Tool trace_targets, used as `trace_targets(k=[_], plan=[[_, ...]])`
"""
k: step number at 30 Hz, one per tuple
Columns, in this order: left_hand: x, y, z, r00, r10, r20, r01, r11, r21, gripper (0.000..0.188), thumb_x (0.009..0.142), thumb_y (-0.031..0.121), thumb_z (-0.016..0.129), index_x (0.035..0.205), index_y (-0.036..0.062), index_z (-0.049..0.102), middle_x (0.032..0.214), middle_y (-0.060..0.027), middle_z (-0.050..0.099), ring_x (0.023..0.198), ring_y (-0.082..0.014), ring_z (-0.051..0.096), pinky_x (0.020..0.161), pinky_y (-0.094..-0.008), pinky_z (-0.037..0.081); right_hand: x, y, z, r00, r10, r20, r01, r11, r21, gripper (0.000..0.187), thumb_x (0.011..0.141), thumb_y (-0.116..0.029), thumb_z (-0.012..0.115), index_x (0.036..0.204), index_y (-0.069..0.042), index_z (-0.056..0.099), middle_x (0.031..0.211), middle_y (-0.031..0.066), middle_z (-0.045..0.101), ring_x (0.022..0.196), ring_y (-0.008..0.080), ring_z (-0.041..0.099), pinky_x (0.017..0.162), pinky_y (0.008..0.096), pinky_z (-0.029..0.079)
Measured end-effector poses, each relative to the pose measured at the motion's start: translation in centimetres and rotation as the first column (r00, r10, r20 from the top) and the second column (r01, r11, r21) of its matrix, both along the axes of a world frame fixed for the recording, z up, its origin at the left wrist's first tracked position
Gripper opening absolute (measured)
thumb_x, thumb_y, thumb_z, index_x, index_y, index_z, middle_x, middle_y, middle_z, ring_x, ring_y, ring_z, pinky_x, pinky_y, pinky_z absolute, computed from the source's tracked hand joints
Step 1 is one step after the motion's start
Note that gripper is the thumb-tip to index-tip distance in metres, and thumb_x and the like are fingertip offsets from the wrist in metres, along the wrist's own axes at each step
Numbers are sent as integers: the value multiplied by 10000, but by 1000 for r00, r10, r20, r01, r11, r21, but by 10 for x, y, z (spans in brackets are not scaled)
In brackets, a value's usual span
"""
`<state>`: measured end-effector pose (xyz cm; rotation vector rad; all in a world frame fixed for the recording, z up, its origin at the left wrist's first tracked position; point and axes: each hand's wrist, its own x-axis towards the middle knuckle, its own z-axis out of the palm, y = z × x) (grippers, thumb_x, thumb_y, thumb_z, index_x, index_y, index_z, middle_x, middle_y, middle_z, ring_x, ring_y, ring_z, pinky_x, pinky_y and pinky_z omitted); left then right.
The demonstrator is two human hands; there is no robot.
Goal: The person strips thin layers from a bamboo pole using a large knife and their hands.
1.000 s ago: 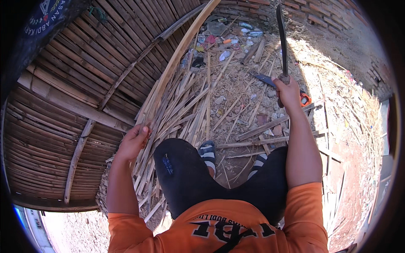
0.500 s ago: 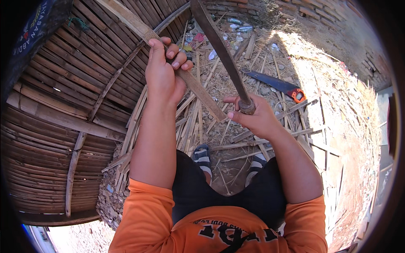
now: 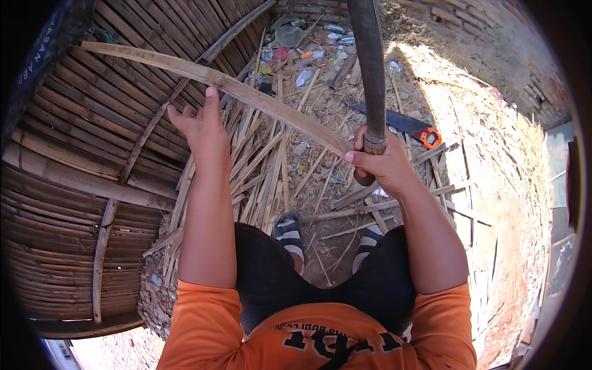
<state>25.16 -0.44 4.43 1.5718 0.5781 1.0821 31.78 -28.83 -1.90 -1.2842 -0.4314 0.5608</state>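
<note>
Released long pale strip [image 3: 271, 105] from left hand [image 3: 206, 132], now spread open just below strip's middle; can't tell if touching. Apparently pinching strip's near end with right hand [image 3: 388, 163], also closed around machete [image 3: 372, 74] there, so likely supporting strip one-handed. Lying right of strip: saw [image 3: 401, 123].

Glare on right-hand ground [image 3: 515, 259] (left side shaded).

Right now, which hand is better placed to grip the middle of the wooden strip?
Left, probably. The left hand is open, close to the middle of the wooden strip, while the right hand grips the machete.
</note>
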Motion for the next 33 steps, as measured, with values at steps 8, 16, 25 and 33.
trace_targets(k=[8, 16, 25, 33], plan=[[-84, 74, 23, 830, 479, -286, 295, 58, 954, 1199, 630, 506, 941, 1595, 187, 305, 1614, -136, 316, 1535, -408, 221, 1227, -670, 134, 26, -28, 7, 996, 92, -12, -93, 989, -117, 305, 809, -21, 791, 969, -109, 547, 763, -20, 560, 590, 80, 539, 536, 261, 399], [-121, 111, 3, 475, 337, -813, 814, 184, 551, 1038, 582, 483, 929, 1478, 176, 504, 1422, -155, 550, 1382, -368, 481, 1190, -623, 299, 44, -40, -5, 974, 220, -60, -226, 962, -153, 284, 788, -13, 755, 962, -96, 546, 752, -11, 555, 574, 86, 532, 555, 252, 398], [-157, 101, -41, 538, 152, -829, 721, 426, 546, 423, 824, 345, 790, 1099, 56, 651, 937, -192, 705, 913, -431, 671, 805, -498, 532, 49, -47, -1, 990, 115, -86, -125, 985, -116, 291, 819, -65, 785, 1022, -88, 578, 745, 2, 575, 550, 88, 531, 540, 243, 402], [-170, 43, -54, 467, 257, -846, 542, 673, 504, 326, 912, 332, 702, 931, 20, 609, 825, -269, 678, 824, -493, 658, 730, -569, 511, 24, -25, 7, 664, 36, 747, 429, 799, -420, 381, 883, -311, 783, 1123, -55, 635, 804, 157, 710, 744, 363, 695, 703, 469, 527]])
